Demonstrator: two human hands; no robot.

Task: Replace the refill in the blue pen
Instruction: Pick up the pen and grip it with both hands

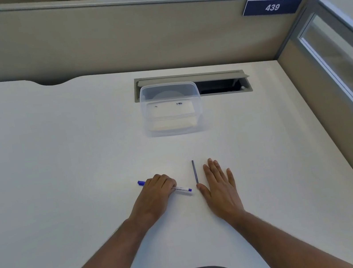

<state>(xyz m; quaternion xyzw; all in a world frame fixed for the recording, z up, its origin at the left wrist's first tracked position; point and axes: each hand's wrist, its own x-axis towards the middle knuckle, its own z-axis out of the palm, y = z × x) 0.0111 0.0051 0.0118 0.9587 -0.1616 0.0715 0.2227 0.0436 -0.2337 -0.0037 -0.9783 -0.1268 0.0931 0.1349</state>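
I am curling my left hand [156,192] fingers over the blue pen [183,189] lying slantwise on the tabletop [57,153]. My right hand [220,185] is resting flat, fingers spread, just right of the refill [194,172], which is pointing away from me.

A clear plastic box [171,109] stands on the white desk [57,153], partly over a cable slot [220,82]. On the beige partition [108,40] hangs a blue sign [272,7] reading 439.
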